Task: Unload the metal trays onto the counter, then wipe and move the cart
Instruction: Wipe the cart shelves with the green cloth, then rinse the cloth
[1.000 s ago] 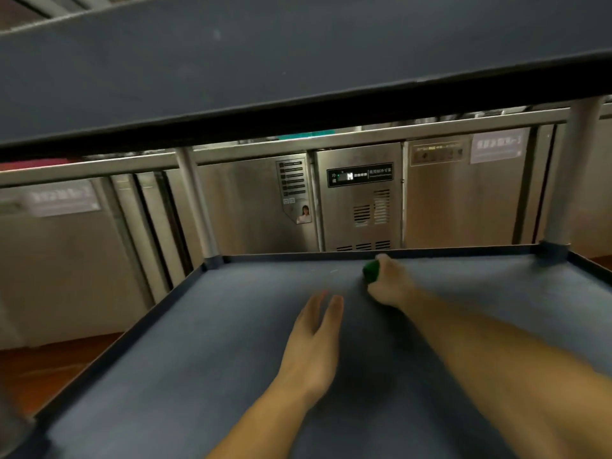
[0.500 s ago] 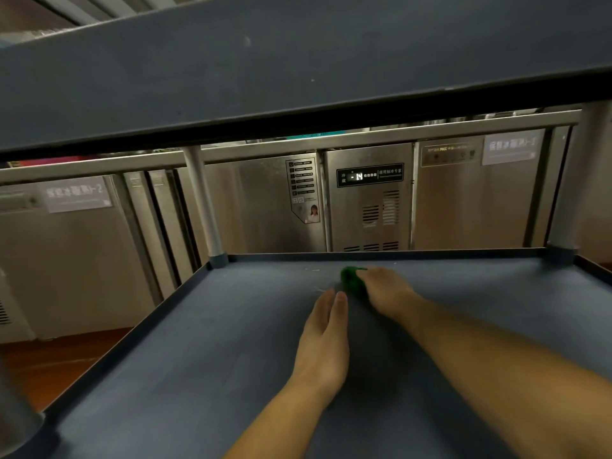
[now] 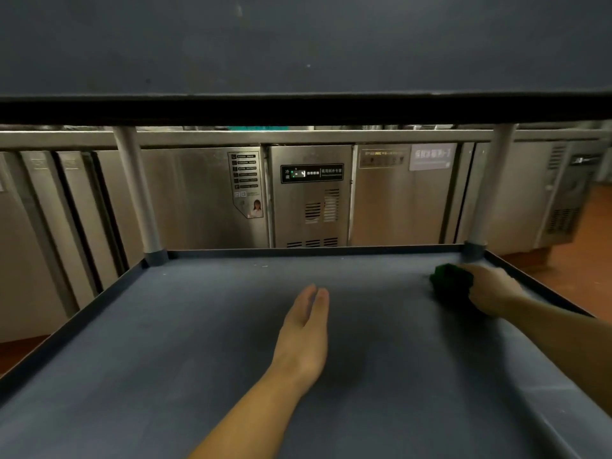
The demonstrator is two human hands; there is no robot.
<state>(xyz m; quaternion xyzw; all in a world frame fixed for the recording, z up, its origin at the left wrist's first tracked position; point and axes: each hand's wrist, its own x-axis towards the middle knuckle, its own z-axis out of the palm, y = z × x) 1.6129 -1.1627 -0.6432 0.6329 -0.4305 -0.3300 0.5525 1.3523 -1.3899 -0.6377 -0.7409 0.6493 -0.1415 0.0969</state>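
Left hand (image 3: 306, 326) is lying flat on the cart shelf (image 3: 165, 376), right hand (image 3: 493, 288) gripping a green cloth (image 3: 450, 283). Wiping this near, its knuckles are risking the corner post (image 3: 486, 193).

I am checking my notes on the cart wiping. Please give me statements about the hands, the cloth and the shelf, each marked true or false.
1. The right hand grips a green cloth. True.
2. The cloth is at the near left corner. False: it is near the far right corner of the cart shelf.
3. The left hand holds nothing, fingers straight. True.
4. Wooden cupboards stand behind the cart. False: steel cabinets stand there.
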